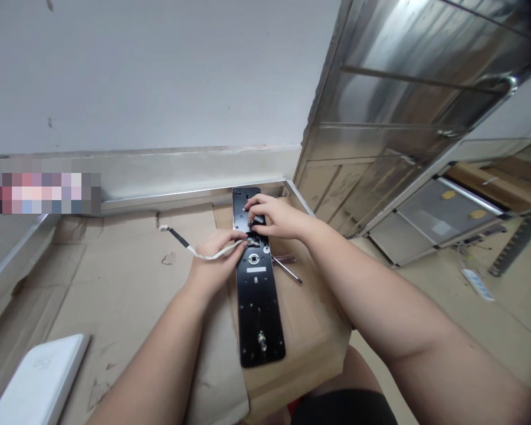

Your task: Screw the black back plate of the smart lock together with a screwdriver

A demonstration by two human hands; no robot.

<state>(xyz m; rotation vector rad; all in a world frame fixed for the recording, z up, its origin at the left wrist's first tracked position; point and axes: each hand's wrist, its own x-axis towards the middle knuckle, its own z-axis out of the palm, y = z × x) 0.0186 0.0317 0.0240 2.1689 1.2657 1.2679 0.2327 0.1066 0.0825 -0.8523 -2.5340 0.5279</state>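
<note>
A long black panel [261, 319], which looks like the back of a door lock, lies lengthwise on cardboard. It has a ring with a square hole, screw holes and a metal post near its front end. My left hand [215, 260] pinches a white cable [203, 256] by a small opening in the panel. The cable's free end, with a black sleeve and white connector [163, 228], sticks out to the left. My right hand [277, 217] is bent over the panel's far half, fingers curled around a small dark metal part [250, 223]. A screwdriver [287, 270] rests beside the panel, its handle end partly hidden.
Cardboard [128, 283] covers the metal-edged table, which stands against a wall. A white box [39, 378] lies at the near left. To the right are a shiny metal door [380, 100], an open cardboard box [508, 183] and a power strip [478, 284] on the floor.
</note>
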